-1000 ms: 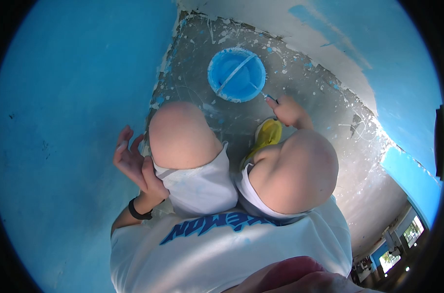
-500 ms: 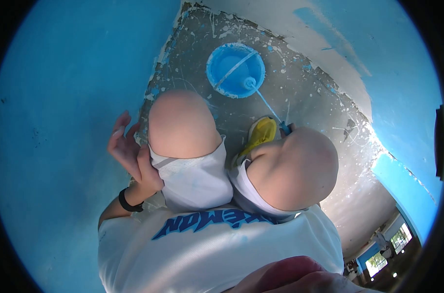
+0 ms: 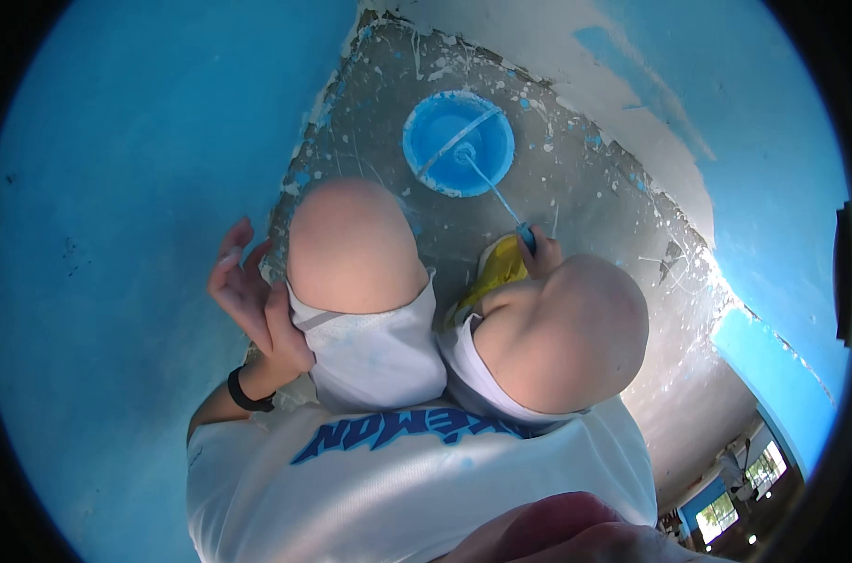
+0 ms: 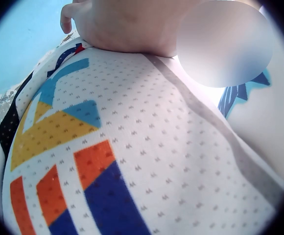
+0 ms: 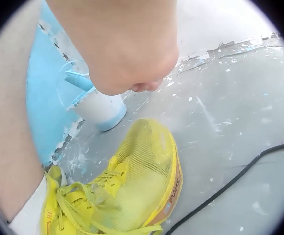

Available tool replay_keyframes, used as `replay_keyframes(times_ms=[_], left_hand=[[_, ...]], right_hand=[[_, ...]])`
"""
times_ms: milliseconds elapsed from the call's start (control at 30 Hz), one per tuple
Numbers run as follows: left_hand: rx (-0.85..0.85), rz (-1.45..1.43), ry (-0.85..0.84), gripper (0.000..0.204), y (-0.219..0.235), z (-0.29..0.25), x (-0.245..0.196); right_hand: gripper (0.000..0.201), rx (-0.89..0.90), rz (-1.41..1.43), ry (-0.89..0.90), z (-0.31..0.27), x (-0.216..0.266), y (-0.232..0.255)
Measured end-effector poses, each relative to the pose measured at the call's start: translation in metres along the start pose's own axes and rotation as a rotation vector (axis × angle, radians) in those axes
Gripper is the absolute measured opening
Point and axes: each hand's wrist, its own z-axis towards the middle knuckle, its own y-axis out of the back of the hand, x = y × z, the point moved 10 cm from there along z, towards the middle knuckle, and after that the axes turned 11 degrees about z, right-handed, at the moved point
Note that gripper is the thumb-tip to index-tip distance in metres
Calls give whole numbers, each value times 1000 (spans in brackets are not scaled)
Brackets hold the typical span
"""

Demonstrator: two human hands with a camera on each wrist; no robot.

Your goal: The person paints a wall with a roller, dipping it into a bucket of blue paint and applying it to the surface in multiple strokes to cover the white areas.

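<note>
My right hand (image 3: 544,253) grips the dark teal handle of a paint roller (image 3: 494,187) beside my right knee. The roller's thin, paint-coated rod slants into a blue-coated bucket (image 3: 410,155), and its round head shows near the middle inside. In the right wrist view, the curled hand (image 5: 132,68) partly covers the white-sided bucket (image 5: 100,110), and the roller's handle is hidden. My left hand (image 3: 257,305) is at the side of my left thigh, palm up with fingers loosely bent and nothing in them. It appears above the patterned white shorts (image 4: 132,98) in the left wrist view.
A paint-streaked bar (image 3: 454,143) crosses the bucket top. Blue wall (image 3: 116,235) rises close on the left; a partly painted wall (image 3: 632,94) stands ahead. My yellow shoe (image 5: 142,161) is on the paint-spattered floor (image 5: 230,117), near a black cable (image 5: 230,183).
My right hand first drew back from the bucket toward my right knee, raising the roller head toward the near rim. It then moved slightly forward, head back toward the bucket's middle. Left hand stays by the thigh.
</note>
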Motion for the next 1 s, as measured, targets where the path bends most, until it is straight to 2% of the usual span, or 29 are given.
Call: replay_keyframes(times_ms=[100,333,667,1000], left_hand=[[-3,-4,-1,60,1,0,0],[-17,-9,2,61,2,0,3],[10,-17,0,62,-1,2,2],[11,5,-7,62,-2,3,0]], right_hand=[[19,-36,59,-72,5,34,8],[21,-23,28,-18,-3,7,4],[21,-20,8,-95,-26,-7,-6],[22,-27,-12,-141,-21,-18,-11]])
